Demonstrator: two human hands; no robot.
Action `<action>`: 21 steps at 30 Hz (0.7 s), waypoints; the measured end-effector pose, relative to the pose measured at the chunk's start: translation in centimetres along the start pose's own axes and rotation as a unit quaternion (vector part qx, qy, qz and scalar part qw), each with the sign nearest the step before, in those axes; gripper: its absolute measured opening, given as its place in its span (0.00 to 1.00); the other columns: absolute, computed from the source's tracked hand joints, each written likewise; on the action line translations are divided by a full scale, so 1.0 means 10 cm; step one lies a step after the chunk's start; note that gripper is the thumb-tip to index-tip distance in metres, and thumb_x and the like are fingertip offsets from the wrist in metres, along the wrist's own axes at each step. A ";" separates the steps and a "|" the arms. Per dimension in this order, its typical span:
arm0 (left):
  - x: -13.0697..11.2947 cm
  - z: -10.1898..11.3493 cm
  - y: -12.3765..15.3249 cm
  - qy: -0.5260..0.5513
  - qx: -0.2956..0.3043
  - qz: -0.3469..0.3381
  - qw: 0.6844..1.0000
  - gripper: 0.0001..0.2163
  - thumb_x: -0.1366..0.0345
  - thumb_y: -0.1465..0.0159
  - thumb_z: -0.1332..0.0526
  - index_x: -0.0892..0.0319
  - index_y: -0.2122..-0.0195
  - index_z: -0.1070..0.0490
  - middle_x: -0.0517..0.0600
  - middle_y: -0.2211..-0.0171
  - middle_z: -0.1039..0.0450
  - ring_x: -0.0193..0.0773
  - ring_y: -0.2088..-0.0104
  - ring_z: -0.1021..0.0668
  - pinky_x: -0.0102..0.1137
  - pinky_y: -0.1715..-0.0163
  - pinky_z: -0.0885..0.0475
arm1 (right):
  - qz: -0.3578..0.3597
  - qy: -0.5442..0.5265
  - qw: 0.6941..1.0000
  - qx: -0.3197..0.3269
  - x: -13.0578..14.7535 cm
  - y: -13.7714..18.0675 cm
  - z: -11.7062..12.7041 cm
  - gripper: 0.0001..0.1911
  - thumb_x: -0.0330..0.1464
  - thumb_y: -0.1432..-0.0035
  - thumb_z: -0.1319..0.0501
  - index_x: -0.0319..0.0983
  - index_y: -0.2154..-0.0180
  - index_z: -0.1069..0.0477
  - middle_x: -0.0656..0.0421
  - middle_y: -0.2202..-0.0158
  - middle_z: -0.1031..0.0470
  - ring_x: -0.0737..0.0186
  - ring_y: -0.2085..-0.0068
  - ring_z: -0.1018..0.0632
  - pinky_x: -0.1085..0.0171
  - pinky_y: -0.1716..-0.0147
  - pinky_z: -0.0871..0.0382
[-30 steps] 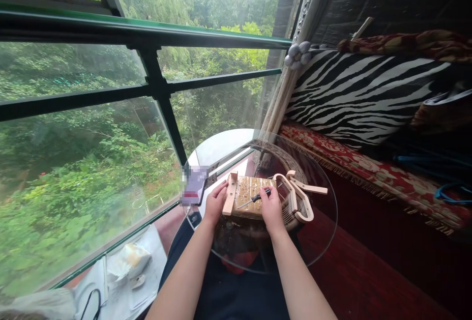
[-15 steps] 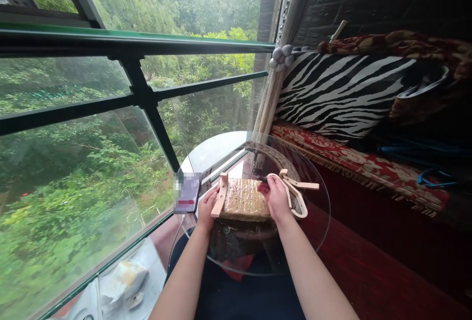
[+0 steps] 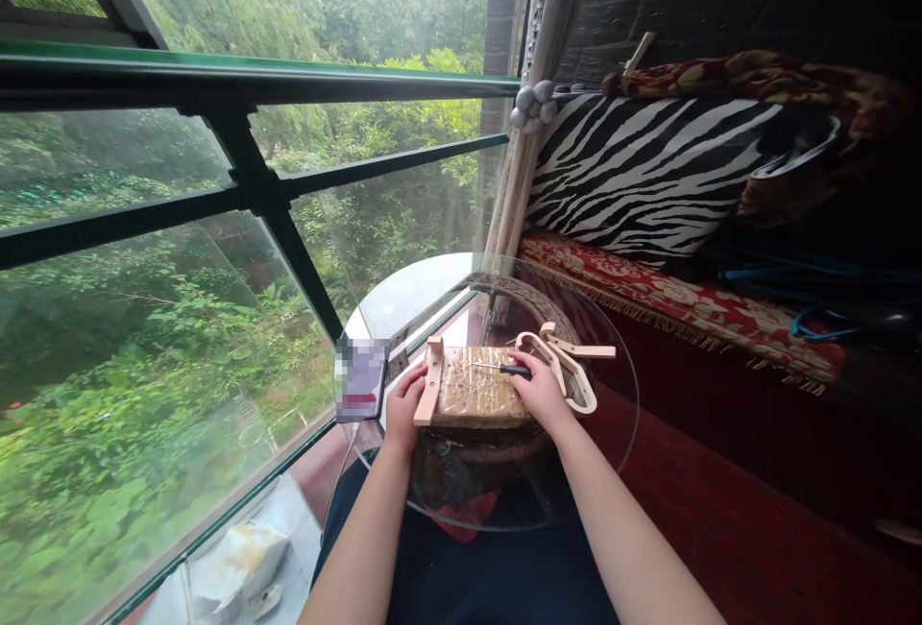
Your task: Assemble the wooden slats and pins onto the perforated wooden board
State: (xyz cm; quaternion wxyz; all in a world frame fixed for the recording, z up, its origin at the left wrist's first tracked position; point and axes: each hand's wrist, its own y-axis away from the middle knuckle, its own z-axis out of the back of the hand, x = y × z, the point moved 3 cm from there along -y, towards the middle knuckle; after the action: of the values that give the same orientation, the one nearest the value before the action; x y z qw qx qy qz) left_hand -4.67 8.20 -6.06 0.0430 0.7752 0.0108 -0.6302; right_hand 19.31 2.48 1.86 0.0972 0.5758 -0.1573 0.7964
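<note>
My right hand [image 3: 539, 393] is closed on the black handle of a small screwdriver [image 3: 516, 370], whose thin shaft points left above a tan block [image 3: 475, 409]. The block looks wrapped in clear film or tape, and small specks lie on its top. At the block's left end, my left hand [image 3: 403, 404] grips a pale wooden piece [image 3: 430, 385] with dark holes and a short upright end. To the right of my right hand lie loose wooden parts: a curved loop-shaped frame [image 3: 583, 398] and a straight bar [image 3: 594, 351].
Everything rests on a round glass table [image 3: 612, 433] over a woven base. A phone [image 3: 362, 377] with a cable lies at the left edge. Beyond are a green-framed window [image 3: 263, 188], a zebra-striped cushion [image 3: 648, 179] and a red patterned bench cover [image 3: 684, 308].
The screwdriver now shows plainly in my right hand, pointing left over the block. That hand has turned palm-down. My left hand stays at the wooden piece, and the view has shifted slightly.
</note>
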 end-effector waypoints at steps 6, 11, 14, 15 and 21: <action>0.01 -0.01 0.00 0.017 -0.003 0.016 1.000 0.17 0.61 0.48 0.36 0.61 0.59 0.23 0.56 0.53 0.25 0.50 0.49 0.27 0.42 0.47 0.34 | 0.049 0.144 0.988 -0.014 0.05 -0.10 0.11 0.11 0.34 0.48 0.45 0.38 0.65 0.28 0.54 0.62 0.25 0.57 0.58 0.26 0.56 0.55 0.35; 0.01 -0.02 0.01 0.024 -0.006 0.029 0.999 0.17 0.61 0.49 0.35 0.62 0.59 0.23 0.56 0.55 0.24 0.49 0.50 0.26 0.41 0.48 0.34 | 0.009 0.180 0.984 -0.008 0.01 -0.17 0.27 0.16 0.40 0.43 0.48 0.37 0.63 0.28 0.55 0.65 0.25 0.59 0.62 0.25 0.61 0.59 0.34; 0.01 -0.01 0.01 0.021 -0.006 0.020 1.000 0.16 0.61 0.48 0.36 0.61 0.59 0.23 0.55 0.54 0.24 0.49 0.50 0.26 0.41 0.47 0.34 | 0.000 0.235 0.970 0.064 0.02 -0.14 0.29 0.17 0.39 0.45 0.44 0.37 0.57 0.28 0.54 0.61 0.24 0.59 0.59 0.25 0.63 0.58 0.34; 0.01 -0.01 0.01 0.020 -0.005 0.017 1.000 0.16 0.61 0.48 0.36 0.61 0.59 0.23 0.55 0.54 0.24 0.49 0.49 0.27 0.40 0.47 0.34 | -0.004 0.270 0.958 0.093 0.03 -0.12 0.29 0.16 0.37 0.46 0.43 0.37 0.58 0.28 0.54 0.61 0.24 0.58 0.59 0.25 0.63 0.58 0.35; 0.06 0.01 -0.02 0.019 -0.003 0.016 1.000 0.16 0.60 0.48 0.36 0.61 0.59 0.23 0.56 0.53 0.25 0.49 0.49 0.27 0.40 0.47 0.35 | -0.081 0.446 0.887 0.088 0.02 -0.13 0.40 0.15 0.34 0.43 0.48 0.39 0.55 0.31 0.52 0.61 0.24 0.54 0.61 0.24 0.61 0.64 0.35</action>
State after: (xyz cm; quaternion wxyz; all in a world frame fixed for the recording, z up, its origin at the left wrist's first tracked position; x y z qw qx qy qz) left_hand -4.67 8.35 -6.63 0.0551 0.7871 0.0016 -0.6143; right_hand 23.17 2.24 3.41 0.1705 0.1767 0.0205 0.9692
